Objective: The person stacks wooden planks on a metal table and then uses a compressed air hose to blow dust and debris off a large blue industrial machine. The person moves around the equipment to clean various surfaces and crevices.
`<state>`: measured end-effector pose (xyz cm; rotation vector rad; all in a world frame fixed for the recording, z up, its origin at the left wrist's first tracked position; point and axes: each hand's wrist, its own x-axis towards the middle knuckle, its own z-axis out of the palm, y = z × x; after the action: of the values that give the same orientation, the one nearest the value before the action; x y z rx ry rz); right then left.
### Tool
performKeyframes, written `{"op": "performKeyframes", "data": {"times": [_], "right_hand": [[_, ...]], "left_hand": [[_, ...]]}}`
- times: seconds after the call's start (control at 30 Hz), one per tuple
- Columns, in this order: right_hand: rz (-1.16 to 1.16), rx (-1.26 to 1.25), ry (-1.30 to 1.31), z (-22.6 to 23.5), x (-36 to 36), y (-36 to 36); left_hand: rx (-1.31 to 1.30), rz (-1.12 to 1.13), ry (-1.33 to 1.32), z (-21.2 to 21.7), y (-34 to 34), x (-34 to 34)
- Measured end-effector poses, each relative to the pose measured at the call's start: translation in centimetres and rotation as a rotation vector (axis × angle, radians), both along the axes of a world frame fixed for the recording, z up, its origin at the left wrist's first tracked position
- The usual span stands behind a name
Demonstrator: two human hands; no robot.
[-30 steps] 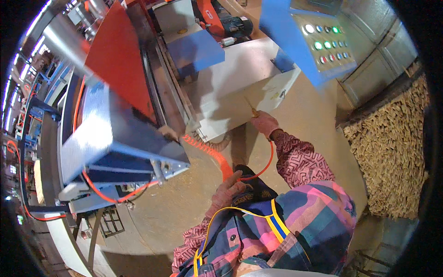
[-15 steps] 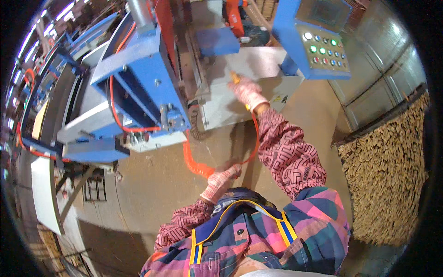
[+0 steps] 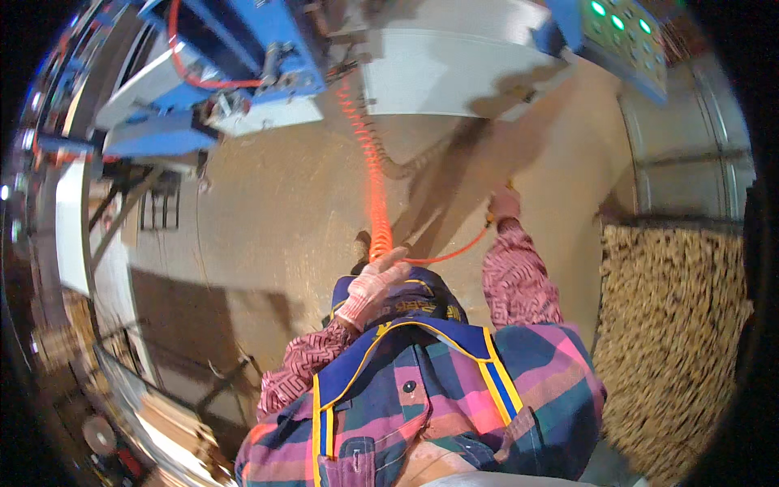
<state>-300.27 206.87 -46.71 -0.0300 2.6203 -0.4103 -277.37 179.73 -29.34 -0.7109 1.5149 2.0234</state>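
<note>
A small yellow air gun (image 3: pixel 490 219) shows only in part in my right hand (image 3: pixel 505 204), whose gloved fingers close round it out over the floor. From it a thin red air hose (image 3: pixel 450 255) curves back to my left hand (image 3: pixel 375 286), held low before my body. The gloved fingers of that hand lie over the hose where its coiled part (image 3: pixel 373 183) turns straight; the grip is partly hidden. Stretched upward, the coil runs to the blue machine (image 3: pixel 284 49). Both hands wear pale pinkish gloves, with patterned pink sleeves above.
Ahead stands a pale machine base (image 3: pixel 430 73), with a blue control panel (image 3: pixel 625 40) carrying lit green buttons at its right. A large stack of small wooden pieces (image 3: pixel 673 349) rises at my right. Boards (image 3: pixel 174 422) lie at the lower left.
My right hand has drawn back from the pale machine base toward me, bringing the air gun along. The machine sits higher in view, and the coiled hose is now stretched out nearly straight.
</note>
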Motion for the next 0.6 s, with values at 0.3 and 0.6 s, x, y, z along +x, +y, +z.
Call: {"op": "performKeyframes", "data": {"times": [0.3, 0.6], "right_hand": [[-1.214, -1.164, -0.481, -5.4, 13.0, 2.8], [-0.882, -1.143, -0.779, -2.1, 20.6, -22.6]], "left_hand": [[-0.672, -0.258, 0.076, -0.9, -2.0, 4.5], [-1.021, 0.14, 0.25, 2.2, -18.2, 20.4]]}}
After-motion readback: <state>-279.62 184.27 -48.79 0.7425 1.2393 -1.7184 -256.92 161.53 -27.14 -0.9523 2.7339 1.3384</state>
